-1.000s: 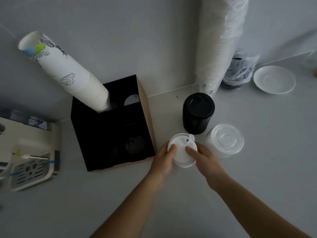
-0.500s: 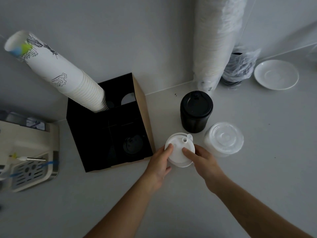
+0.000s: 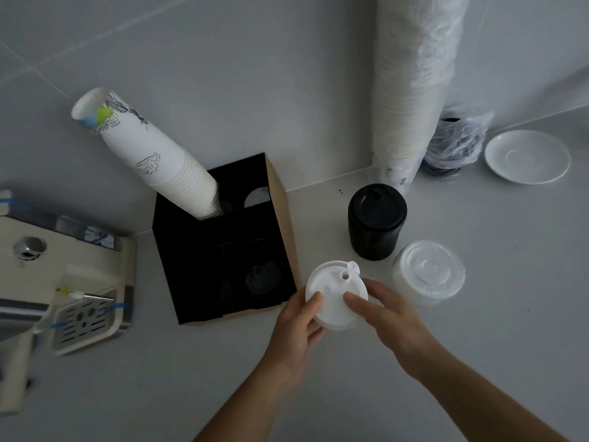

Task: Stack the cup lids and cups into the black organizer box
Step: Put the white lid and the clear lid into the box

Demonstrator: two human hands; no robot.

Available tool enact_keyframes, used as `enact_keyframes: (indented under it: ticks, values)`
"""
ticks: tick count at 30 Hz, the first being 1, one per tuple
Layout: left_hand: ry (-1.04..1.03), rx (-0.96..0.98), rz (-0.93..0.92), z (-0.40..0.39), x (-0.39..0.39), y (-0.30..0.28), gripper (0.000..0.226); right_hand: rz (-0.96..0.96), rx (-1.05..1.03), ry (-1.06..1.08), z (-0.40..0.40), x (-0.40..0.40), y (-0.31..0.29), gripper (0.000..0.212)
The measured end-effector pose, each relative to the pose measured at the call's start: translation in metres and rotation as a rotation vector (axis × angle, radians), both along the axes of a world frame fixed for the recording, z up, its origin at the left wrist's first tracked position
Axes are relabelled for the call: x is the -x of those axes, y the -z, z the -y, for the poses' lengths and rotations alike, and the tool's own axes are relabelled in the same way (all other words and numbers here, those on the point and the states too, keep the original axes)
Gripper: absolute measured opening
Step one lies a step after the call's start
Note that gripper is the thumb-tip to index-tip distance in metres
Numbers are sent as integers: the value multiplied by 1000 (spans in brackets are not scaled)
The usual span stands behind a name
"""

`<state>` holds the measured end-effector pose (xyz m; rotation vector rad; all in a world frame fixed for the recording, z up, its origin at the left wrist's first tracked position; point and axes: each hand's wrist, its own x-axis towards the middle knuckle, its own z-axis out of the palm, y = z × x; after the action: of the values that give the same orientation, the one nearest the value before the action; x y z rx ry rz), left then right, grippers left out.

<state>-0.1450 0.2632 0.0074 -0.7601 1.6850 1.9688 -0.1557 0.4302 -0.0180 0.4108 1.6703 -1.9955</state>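
At the far left a cream machine with a slotted drip tray [image 3: 84, 320] sits on the pale tabletop [image 3: 478, 362]. Just right of it stands the black organizer box [image 3: 178, 250], open at the top and divided into compartments. One stack of printed paper cups [image 3: 149, 157] stands in its rear left compartment and leans up and to the left. One black lid [image 3: 263, 279] lies low in the front right compartment; the other compartments are too dark to read.

Just right of the box's front corner, the white lid stack [image 3: 334, 296] is held between both hands, near the tabletop; whether it rests on the surface cannot be told. The left hand [image 3: 294, 333] curls around its left edge, thumb on top and fingers beneath. The right hand [image 3: 392, 320] grips the right edge, with one finger pressed on the top lid. The number of white lids in the stack cannot be counted.

Behind the hands stands one black lid stack [image 3: 376, 223], upright. Beside it to the right is one clear lid stack [image 3: 428, 272], close to the right hand but apart from it. Further back a tall sleeve of white cups [image 3: 414, 84] in plastic stands against the wall, then a plastic bag of dark lids [image 3: 455, 143], and one white saucer [image 3: 527, 156] at the far right.
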Motion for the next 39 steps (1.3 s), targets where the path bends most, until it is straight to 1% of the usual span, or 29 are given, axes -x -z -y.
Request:
enact_keyframes:
  ticks: [3,5,8,14,16,19,22,25,27,29,31,33,35,36,39]
  values:
    - [-9,-3,-61,6,-5,-9,28,-25,-4,-30,4,5,-14,60]
    - [-27,-4,-91,10,-7,-16,29,-47,-1,-28,8,8,-23,64]
    - [-44,-17,-138,14,-7,-26,40,-95,2,-12,15,12,-35,60]
    - [-80,-23,-221,29,-10,-43,53,-164,-28,-6,34,21,-63,62]
    - [-96,-47,-243,34,-10,-48,48,-180,-35,-5,40,24,-71,68]
    - [-123,-87,-270,38,-9,-56,48,-216,-45,0,51,32,-80,88]
    - [-153,-116,-296,41,-6,-64,51,-264,-47,-12,64,41,-91,92]
    - [-209,-123,-317,46,3,-71,62,-292,-53,-16,75,51,-103,94]
    - [-249,-117,-329,54,12,-76,67,-313,-51,-57,82,60,-111,92]
    - [-279,-112,-343,63,24,-80,63,-340,-55,-125,90,70,-122,88]
    - [-305,-111,-349,71,36,-85,65,-366,-77,-192,95,82,-131,82]
    - [-327,-117,-355,78,48,-87,68,-377,-135,-216,98,99,-142,77]
    - [-347,-127,-367,83,61,-91,66,-393,-214,-238,101,118,-151,71]
    - [-356,-132,-375,85,67,-92,62,-405,-237,-252,102,128,-155,66]
    - [-404,-154,-380,93,91,-93,54,-410,-215,-323,111,162,-164,34]
